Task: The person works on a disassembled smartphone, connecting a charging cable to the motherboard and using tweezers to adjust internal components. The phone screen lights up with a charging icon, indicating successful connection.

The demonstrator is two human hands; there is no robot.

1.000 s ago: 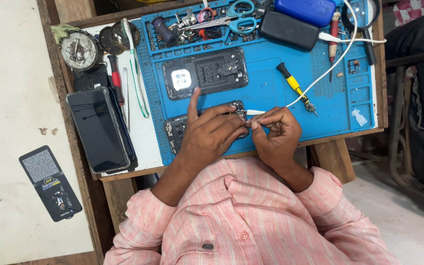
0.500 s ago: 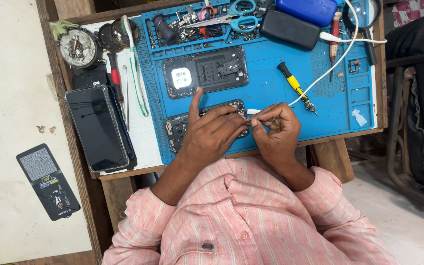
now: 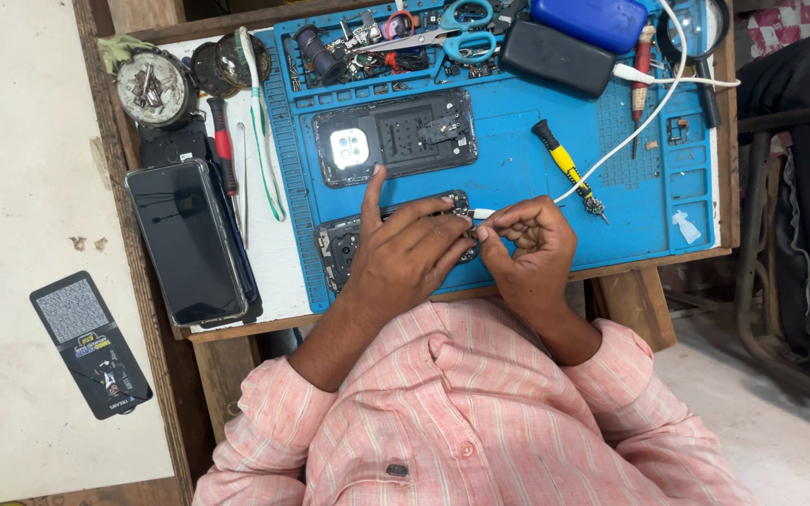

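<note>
Black and glossy, the opened phone (image 3: 339,248) is lying on my blue mat (image 3: 517,164), my left hand (image 3: 405,258) pressing it flat, my right hand (image 3: 532,248) pinching a white cable plug (image 3: 483,214) at three o'clock.

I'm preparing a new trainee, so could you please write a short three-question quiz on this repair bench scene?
1. True or false: the left hand rests on the opened dark phone lying on the blue silicone work mat.
2. Which lies right of the right hand: A) yellow-handled black screwdriver, B) teal-handled scissors?
3. What does the right hand pinch?

Key: 1 true; 2 A; 3 the white cable's plug.
</note>
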